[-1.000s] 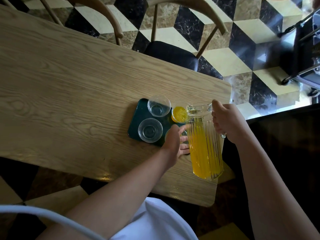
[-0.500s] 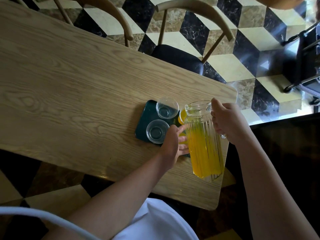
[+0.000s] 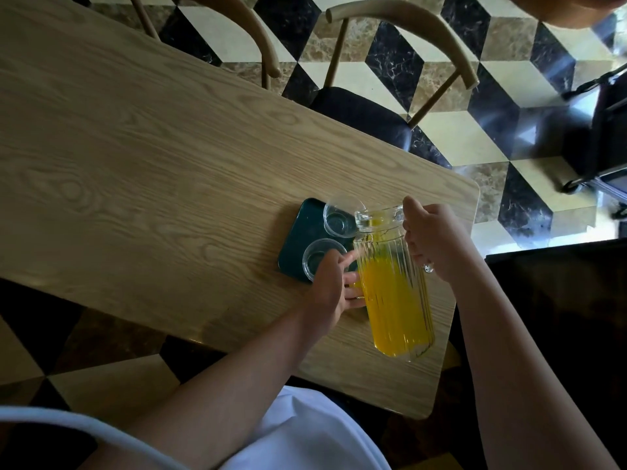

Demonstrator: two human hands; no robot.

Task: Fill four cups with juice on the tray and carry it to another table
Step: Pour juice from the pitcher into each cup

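A dark green tray (image 3: 298, 239) lies on the wooden table (image 3: 152, 171). Two empty clear cups stand on its left side, one at the back (image 3: 339, 220) and one at the front (image 3: 317, 257). My right hand (image 3: 436, 240) grips the handle of a ribbed glass pitcher (image 3: 395, 290) of orange juice, held above the tray's right side. The pitcher hides the cups behind it. My left hand (image 3: 330, 286) is wrapped around a cup at the tray's front right, mostly hidden by the hand and the pitcher.
Two wooden chairs (image 3: 400, 45) with dark seats stand at the table's far side on a chequered tiled floor. The table's right edge (image 3: 464, 266) is close to the pitcher. A dark wheeled object (image 3: 597, 144) stands at the far right.
The pitcher has moved left over the tray and now covers the filled cup that was visible at the back right. My left hand has stayed on the front cup.
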